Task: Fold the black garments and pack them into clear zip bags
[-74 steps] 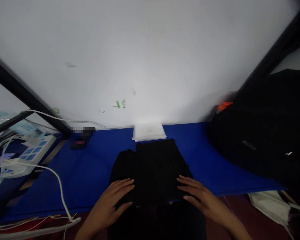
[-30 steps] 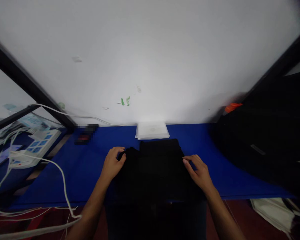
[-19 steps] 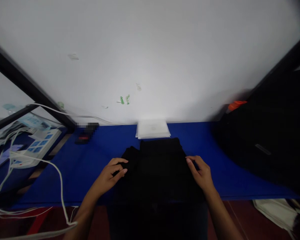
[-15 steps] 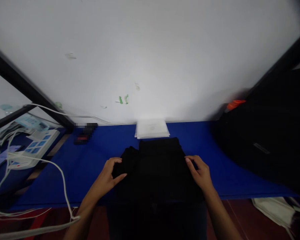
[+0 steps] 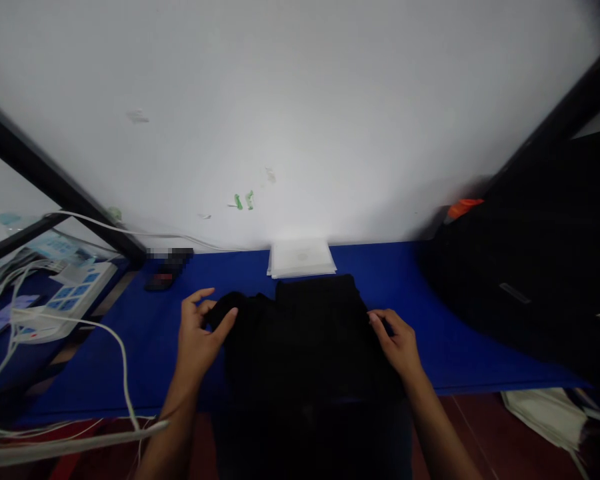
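A black garment (image 5: 320,333) lies partly folded in front of me; it is too dark to tell its exact kind. My left hand (image 5: 200,333) grips a loose part at its left side, the thumb on top and the fingertips partly behind the cloth. At the opposite side, my right hand (image 5: 395,340) pinches the edge between thumb and fingers. The near part of the garment blends into dark clothing below the table edge.
A stack of white sheets or packets (image 5: 303,259) sits on the blue table cover (image 5: 380,260) by the wall. A black bag (image 5: 520,267) stands at right. A dark handheld object (image 5: 167,270), white power strip (image 5: 75,293) and white cables (image 5: 115,333) are at left.
My left hand has moved left and away from me, drawing the garment's left part outward. My right hand stays at the right edge. The view has shifted slightly.
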Action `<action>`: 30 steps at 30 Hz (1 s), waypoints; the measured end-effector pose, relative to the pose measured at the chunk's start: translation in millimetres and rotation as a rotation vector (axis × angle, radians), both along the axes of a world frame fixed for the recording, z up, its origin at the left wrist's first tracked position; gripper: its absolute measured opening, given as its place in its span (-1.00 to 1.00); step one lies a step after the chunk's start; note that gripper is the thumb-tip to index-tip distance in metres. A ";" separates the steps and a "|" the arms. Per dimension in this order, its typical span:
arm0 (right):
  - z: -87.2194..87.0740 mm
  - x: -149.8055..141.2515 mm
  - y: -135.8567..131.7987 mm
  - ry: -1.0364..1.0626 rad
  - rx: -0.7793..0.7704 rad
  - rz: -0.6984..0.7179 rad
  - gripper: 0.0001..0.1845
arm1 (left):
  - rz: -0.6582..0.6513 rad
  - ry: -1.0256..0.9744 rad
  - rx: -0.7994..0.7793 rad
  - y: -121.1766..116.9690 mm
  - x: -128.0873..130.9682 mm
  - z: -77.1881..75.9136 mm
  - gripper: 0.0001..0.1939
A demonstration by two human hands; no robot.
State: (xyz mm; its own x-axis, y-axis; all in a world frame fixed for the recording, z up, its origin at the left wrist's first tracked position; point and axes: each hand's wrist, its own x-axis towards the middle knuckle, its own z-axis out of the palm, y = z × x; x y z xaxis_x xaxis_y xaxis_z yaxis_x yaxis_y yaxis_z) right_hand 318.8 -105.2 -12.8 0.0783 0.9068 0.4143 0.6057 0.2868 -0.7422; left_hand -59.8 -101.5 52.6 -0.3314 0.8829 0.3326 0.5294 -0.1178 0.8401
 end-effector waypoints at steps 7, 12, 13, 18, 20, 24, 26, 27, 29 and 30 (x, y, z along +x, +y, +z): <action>-0.7 0.4 -1.6 0.005 -0.004 0.000 -0.75 | -0.557 -0.139 -0.118 -15.1 54.0 -8.8 -0.33; 0.0 -0.3 0.4 0.004 -0.021 0.015 -0.75 | -0.002 -0.086 0.016 -18.3 28.7 -34.1 -0.53; 0.2 -0.4 0.9 0.000 -0.025 0.021 -0.75 | 0.026 0.031 -0.022 -19.5 25.7 -39.2 -0.61; -0.5 -0.5 1.6 0.004 -0.043 0.034 -0.74 | -0.177 0.436 -0.198 -22.7 33.9 -50.8 -0.70; -1.1 -0.2 1.3 0.008 -0.043 0.033 -0.73 | -0.183 0.465 -0.150 -17.9 42.3 -44.2 -0.72; -0.4 0.0 0.6 -0.003 -0.037 0.030 -0.73 | -0.093 0.433 0.073 -3.0 61.2 -16.6 -0.87; 0.4 -0.2 0.3 -0.004 -0.034 0.030 -0.74 | -0.184 0.465 0.145 1.3 74.3 -4.2 -0.85; 0.8 -0.4 0.3 -0.003 -0.032 0.033 -0.74 | -0.289 0.508 0.155 2.2 82.2 -0.2 -0.81; 0.8 -0.9 0.3 -0.002 -0.030 0.040 -0.74 | -0.539 0.634 0.136 2.2 99.3 2.4 -0.68; 0.4 -1.0 0.4 -0.001 -0.029 0.042 -0.74 | -0.639 0.700 0.123 1.9 107.7 1.5 -0.60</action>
State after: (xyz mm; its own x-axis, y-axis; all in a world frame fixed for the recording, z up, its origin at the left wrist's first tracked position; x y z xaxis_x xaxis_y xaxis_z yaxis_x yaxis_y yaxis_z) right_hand 317.8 -104.9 -12.3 0.0397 0.9209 0.3879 0.5946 0.2902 -0.7498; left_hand 48.0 -99.6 54.2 0.5104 0.7740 0.3747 0.7126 -0.6246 0.3195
